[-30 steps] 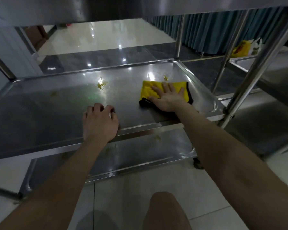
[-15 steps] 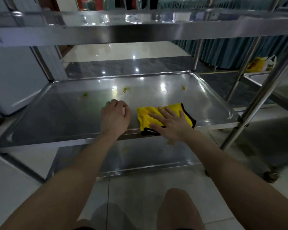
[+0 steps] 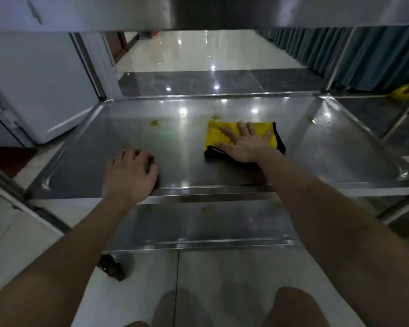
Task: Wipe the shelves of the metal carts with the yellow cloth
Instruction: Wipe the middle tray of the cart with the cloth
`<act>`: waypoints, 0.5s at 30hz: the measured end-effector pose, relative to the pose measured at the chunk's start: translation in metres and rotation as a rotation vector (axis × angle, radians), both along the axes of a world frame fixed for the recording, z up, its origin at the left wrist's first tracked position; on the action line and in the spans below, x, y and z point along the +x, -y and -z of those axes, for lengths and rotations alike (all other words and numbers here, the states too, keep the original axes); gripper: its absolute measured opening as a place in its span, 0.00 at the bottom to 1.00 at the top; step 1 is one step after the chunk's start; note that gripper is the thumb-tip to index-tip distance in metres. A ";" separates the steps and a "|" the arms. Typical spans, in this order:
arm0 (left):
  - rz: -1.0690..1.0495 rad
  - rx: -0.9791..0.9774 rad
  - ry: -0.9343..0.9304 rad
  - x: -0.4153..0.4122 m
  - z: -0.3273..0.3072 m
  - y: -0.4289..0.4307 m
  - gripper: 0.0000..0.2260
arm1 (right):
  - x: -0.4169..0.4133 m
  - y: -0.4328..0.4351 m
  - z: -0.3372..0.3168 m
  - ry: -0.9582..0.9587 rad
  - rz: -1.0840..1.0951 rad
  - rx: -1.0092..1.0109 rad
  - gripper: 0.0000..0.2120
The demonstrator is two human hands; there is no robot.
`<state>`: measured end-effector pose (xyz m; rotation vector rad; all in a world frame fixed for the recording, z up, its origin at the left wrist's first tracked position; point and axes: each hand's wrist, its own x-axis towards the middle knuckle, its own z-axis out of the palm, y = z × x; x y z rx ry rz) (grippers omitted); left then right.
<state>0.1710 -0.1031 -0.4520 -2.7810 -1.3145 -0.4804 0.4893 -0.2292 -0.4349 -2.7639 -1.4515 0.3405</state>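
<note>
A yellow cloth point(image 3: 216, 135) with a black edge lies on the middle shelf point(image 3: 328, 147) of a metal cart. My right hand point(image 3: 244, 143) presses flat on the cloth with fingers spread. My left hand point(image 3: 130, 175) rests on the shelf near its front edge, fingers curled under, holding nothing. Yellowish stains sit on the shelf: one stain point(image 3: 154, 123) to the left of the cloth, another stain point(image 3: 215, 118) at the cloth's far edge, and a third stain point(image 3: 311, 119) by the right rim.
The lower shelf point(image 3: 198, 225) below also carries a few yellowish spots. The top shelf point(image 3: 198, 10) hangs close overhead. A white cabinet point(image 3: 38, 90) stands at left, a second cart's post point(image 3: 401, 114) at right, teal curtains point(image 3: 364, 50) behind. My knees show at the bottom.
My right hand slid the cloth away from the front edge toward the shelf's middle and back. My left hand moved left, away from the cloth. The view dropped under the top shelf.
</note>
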 end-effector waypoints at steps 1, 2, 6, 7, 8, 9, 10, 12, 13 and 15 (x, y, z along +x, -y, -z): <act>-0.001 0.004 0.011 0.000 0.000 0.001 0.22 | -0.009 -0.017 0.000 -0.001 -0.022 0.004 0.44; -0.002 0.009 0.013 0.001 0.000 0.000 0.22 | -0.020 -0.031 0.001 0.000 -0.045 0.006 0.44; -0.007 0.031 0.046 0.001 0.004 -0.006 0.22 | -0.064 -0.050 0.003 -0.003 -0.106 0.001 0.41; -0.006 0.033 0.054 0.001 0.004 -0.007 0.22 | -0.075 -0.045 0.003 -0.011 -0.117 0.007 0.40; -0.003 0.031 0.059 0.001 0.005 -0.008 0.21 | -0.086 -0.038 0.004 -0.017 -0.133 0.017 0.40; -0.003 0.027 0.063 0.002 0.006 -0.008 0.19 | -0.098 -0.029 0.006 -0.023 -0.157 0.029 0.39; -0.005 0.025 0.072 0.002 0.006 -0.008 0.18 | -0.110 -0.018 0.008 -0.026 -0.187 0.042 0.38; -0.016 0.025 0.102 0.002 0.005 -0.006 0.16 | -0.131 0.005 0.014 -0.029 -0.239 0.076 0.38; -0.027 0.020 0.126 0.001 0.004 -0.003 0.16 | -0.138 0.014 0.016 -0.027 -0.255 0.093 0.37; -0.033 -0.011 0.191 -0.001 0.000 0.003 0.18 | -0.146 0.030 0.016 -0.011 -0.276 0.107 0.34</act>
